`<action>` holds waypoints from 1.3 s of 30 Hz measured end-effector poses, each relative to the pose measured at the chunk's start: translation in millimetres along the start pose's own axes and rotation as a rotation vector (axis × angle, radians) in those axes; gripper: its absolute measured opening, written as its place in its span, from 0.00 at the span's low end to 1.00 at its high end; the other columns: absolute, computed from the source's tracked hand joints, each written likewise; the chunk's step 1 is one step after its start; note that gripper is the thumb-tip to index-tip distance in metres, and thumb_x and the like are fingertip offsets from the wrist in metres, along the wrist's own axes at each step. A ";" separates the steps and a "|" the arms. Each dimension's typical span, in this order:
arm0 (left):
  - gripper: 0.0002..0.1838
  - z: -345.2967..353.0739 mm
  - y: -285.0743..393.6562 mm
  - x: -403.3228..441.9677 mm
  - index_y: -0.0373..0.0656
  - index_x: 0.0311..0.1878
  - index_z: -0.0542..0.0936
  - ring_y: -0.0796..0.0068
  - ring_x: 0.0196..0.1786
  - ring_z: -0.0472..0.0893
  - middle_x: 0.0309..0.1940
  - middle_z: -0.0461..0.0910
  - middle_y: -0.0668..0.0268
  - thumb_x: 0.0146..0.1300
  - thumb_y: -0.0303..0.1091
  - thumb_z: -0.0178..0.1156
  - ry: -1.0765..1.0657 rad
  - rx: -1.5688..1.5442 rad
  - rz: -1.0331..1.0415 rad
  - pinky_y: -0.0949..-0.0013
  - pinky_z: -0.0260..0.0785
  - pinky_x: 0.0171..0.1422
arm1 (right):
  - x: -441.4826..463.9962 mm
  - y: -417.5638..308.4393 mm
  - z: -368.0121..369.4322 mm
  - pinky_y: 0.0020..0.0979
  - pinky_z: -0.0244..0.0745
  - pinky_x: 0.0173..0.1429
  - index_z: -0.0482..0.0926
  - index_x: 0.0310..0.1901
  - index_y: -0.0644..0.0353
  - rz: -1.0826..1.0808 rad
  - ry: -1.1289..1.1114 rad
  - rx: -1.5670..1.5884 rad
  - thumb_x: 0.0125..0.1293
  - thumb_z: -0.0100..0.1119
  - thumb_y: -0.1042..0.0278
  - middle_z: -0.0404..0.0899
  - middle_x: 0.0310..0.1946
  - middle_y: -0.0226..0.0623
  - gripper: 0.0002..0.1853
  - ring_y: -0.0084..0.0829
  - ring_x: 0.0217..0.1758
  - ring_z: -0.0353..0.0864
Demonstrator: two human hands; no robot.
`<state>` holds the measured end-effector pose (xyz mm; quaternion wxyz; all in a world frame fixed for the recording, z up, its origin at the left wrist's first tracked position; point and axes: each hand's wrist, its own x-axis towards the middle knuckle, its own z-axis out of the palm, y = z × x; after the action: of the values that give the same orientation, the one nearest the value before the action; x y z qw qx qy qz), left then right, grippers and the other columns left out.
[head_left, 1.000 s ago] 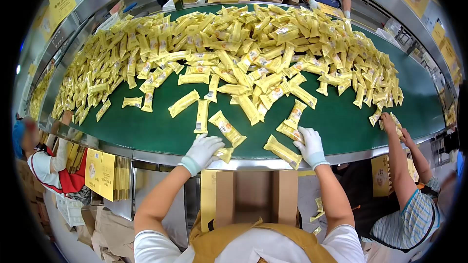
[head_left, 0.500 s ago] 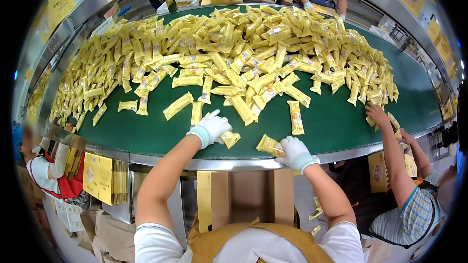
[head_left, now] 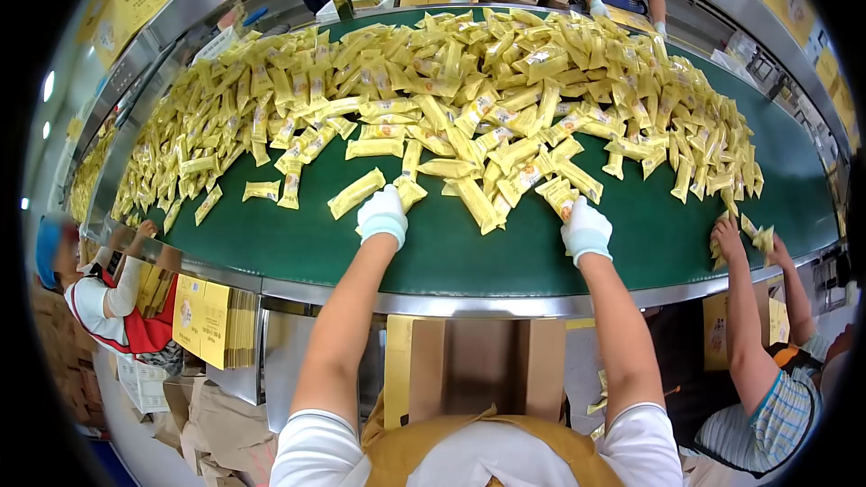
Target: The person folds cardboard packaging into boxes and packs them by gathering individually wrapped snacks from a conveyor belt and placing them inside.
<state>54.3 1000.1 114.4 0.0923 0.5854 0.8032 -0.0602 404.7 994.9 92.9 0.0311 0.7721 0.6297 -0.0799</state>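
Note:
My left hand (head_left: 382,215), in a white glove, is closed on a yellow packet (head_left: 408,191) at the near edge of the heap. Just left of it, another packet (head_left: 357,193) lies on the green belt (head_left: 451,263). To the right, my right hand (head_left: 585,227), gloved too, is closed on a yellow packet (head_left: 557,197) beside the heap's front. The large heap of yellow packets (head_left: 442,63) spreads across the belt beyond both hands. My palms and most fingertips are hidden.
An open brown carton (head_left: 487,365) stands below the belt's metal edge (head_left: 451,307) in front of me. A person (head_left: 767,388) handles packets at right. Another person (head_left: 113,307) is at left near stacked yellow boxes (head_left: 203,320). Two people work across the belt.
Both my hands have moved forward to the heap. The packets they held near the belt's edge are no longer seen there, and each hand has taken hold of a packet by the heap.

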 end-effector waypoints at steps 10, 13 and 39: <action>0.55 27.4 -41.3 -43.3 0.38 0.74 0.63 0.53 0.60 0.77 0.56 0.76 0.52 0.52 0.66 0.70 0.244 0.085 0.358 0.49 0.65 0.68 | -76.3 36.4 2.1 0.41 0.68 0.62 0.69 0.66 0.68 -0.445 0.384 -0.051 0.50 0.72 0.39 0.76 0.55 0.46 0.49 0.47 0.56 0.75; 0.62 19.9 -43.8 -31.9 0.34 0.76 0.58 0.54 0.64 0.74 0.59 0.75 0.52 0.51 0.71 0.68 0.108 0.004 0.283 0.47 0.58 0.71 | -49.1 29.6 -9.4 0.40 0.69 0.63 0.73 0.63 0.70 -0.316 0.066 -0.118 0.46 0.71 0.29 0.78 0.55 0.48 0.53 0.48 0.57 0.75; 0.66 -4.6 -72.4 6.4 0.39 0.77 0.56 0.51 0.69 0.71 0.69 0.65 0.49 0.39 0.63 0.77 -0.019 -0.036 0.299 0.52 0.65 0.71 | -26.6 58.9 -7.5 0.48 0.68 0.66 0.64 0.70 0.59 -0.707 0.105 0.045 0.42 0.74 0.41 0.66 0.63 0.54 0.54 0.54 0.62 0.72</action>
<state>-16.9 984.8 116.6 0.1181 0.6962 0.7071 -0.0368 457.8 958.2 101.5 -0.0479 0.5099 0.8568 -0.0600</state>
